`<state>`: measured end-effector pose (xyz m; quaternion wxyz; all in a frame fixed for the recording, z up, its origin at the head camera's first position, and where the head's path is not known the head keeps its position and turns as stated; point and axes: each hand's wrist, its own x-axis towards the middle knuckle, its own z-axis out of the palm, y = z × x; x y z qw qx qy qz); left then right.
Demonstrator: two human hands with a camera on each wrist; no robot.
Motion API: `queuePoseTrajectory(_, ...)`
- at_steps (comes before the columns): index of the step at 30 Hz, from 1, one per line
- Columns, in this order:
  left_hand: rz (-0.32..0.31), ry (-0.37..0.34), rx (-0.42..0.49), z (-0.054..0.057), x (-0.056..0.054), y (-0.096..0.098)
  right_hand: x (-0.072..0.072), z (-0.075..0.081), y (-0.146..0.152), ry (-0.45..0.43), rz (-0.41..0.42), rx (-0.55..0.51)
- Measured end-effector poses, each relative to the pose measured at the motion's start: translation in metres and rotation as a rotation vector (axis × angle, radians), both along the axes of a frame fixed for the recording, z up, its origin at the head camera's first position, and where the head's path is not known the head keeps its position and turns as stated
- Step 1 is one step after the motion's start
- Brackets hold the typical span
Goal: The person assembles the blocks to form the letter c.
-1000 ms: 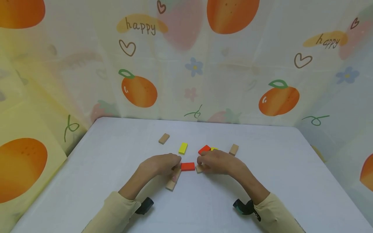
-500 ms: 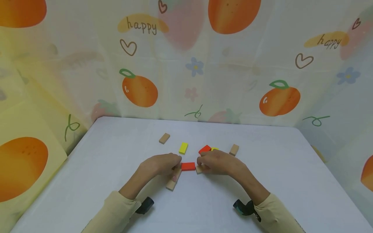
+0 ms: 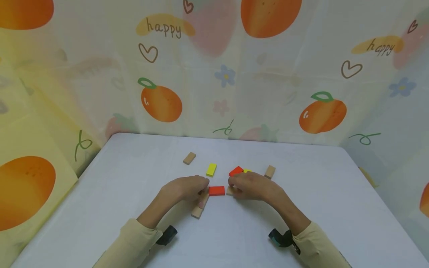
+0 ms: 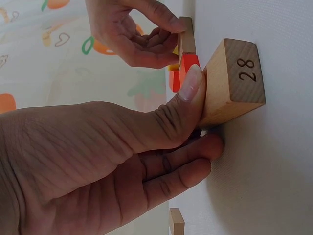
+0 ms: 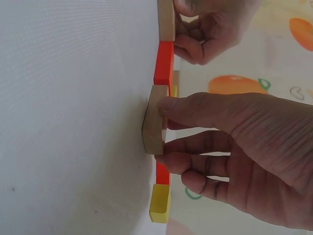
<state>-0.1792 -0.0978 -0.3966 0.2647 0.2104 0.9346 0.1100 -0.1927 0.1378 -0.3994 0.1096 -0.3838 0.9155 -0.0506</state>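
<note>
In the head view, my left hand (image 3: 187, 188) grips a plain wooden block (image 3: 197, 211) that lies slanted on the table. Its end carries the number 28 in the left wrist view, where my thumb (image 4: 188, 93) presses one side. A red block (image 3: 216, 191) lies between the two hands, by the far end of that wooden block. On its other side, my right hand (image 3: 251, 185) pinches a second wooden block (image 5: 155, 120) between thumb and fingers. Most of this block is covered by the hand in the head view, and a narrow gap parts it from the red block.
Beyond the hands lie a wooden block (image 3: 189, 158), a yellow block (image 3: 211, 170) and another red block (image 3: 236, 171). A second yellow block (image 3: 247, 171) is partly hidden behind the right hand. One more wooden block (image 3: 269, 172) lies farther right on the white table (image 3: 301, 160).
The right hand and its wooden block have shifted slightly, a little away from the red block. The left hand keeps its hold on its block without visible movement.
</note>
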Motion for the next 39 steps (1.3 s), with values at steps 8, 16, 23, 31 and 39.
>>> queuePoseTrajectory(8, 0.012, -0.007, 0.006, 0.002, 0.001, 0.000, 0.000, 0.000, -0.001, -0.008, 0.005, -0.003)
queuePoseTrajectory(16, 0.007, -0.001, -0.004, 0.002, 0.001, 0.001, -0.001, 0.000, -0.002, -0.017, -0.005, 0.009)
queuePoseTrajectory(23, 0.001, 0.001, -0.011, 0.003, 0.000, 0.001, -0.001, 0.000, -0.001, 0.030, 0.017, -0.002)
queuePoseTrajectory(31, 0.013, -0.013, -0.005, 0.001, -0.001, 0.000, -0.004, -0.006, 0.002, 0.130, 0.058, -0.032)
queuePoseTrajectory(39, 0.001, -0.013, -0.004, 0.000, -0.003, 0.000, -0.005, -0.010, 0.005, 0.222, 0.090, -0.066)
